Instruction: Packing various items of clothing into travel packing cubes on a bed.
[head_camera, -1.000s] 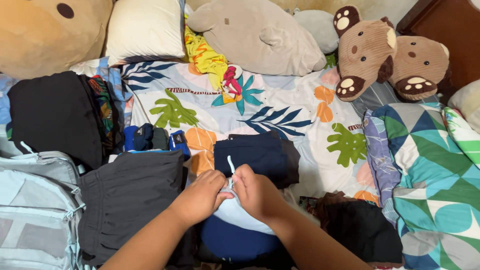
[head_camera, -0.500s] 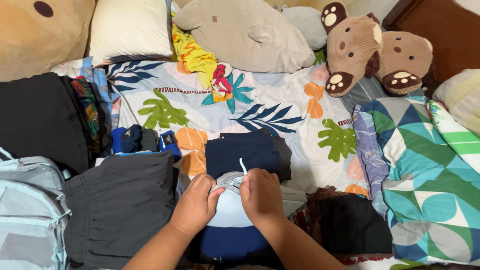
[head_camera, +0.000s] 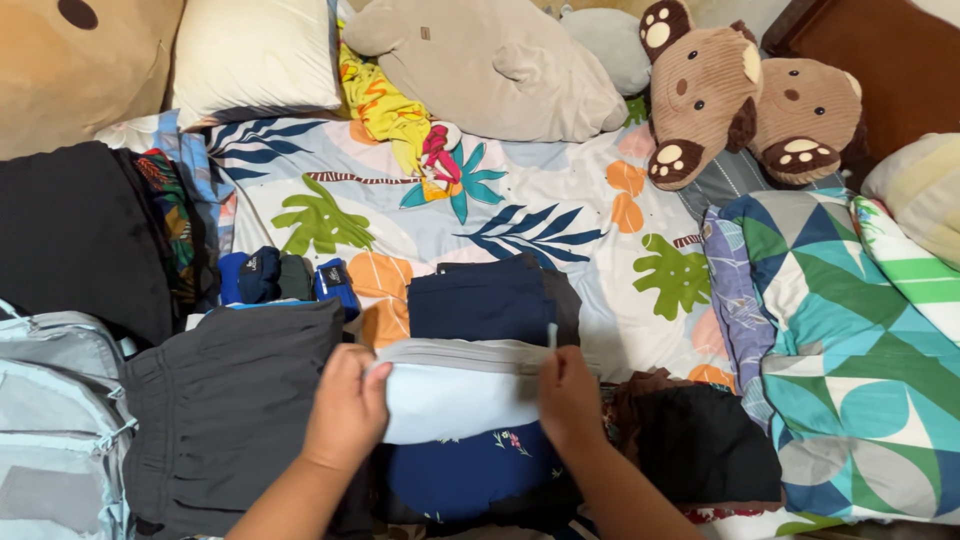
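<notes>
bed (head_camera: 560, 200): my leaf-print sheet, white with green, blue, orange | headboard (head_camera: 880, 60): dark brown wood, top right | quilt (head_camera: 850, 340): geometric teal, right of me | pillow (head_camera: 255, 55): cream, top left | light: soft, even

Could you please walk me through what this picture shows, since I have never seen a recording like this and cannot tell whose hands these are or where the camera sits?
There is no machine here. The camera sits on a person's head and looks down, so the two bare arms entering from the bottom edge are that person's own.

The left hand and right hand each have a grip on one end of a pale blue garment, holding it stretched flat between them; a thin cord sticks up near the right hand.

All this happens on a bed with a leaf-print sheet. Folded clothes surround the hands: dark grey shorts on the left, a navy folded piece just beyond. A light blue backpack lies far left, and a brown plush toy and pillows lie at the top.
</notes>
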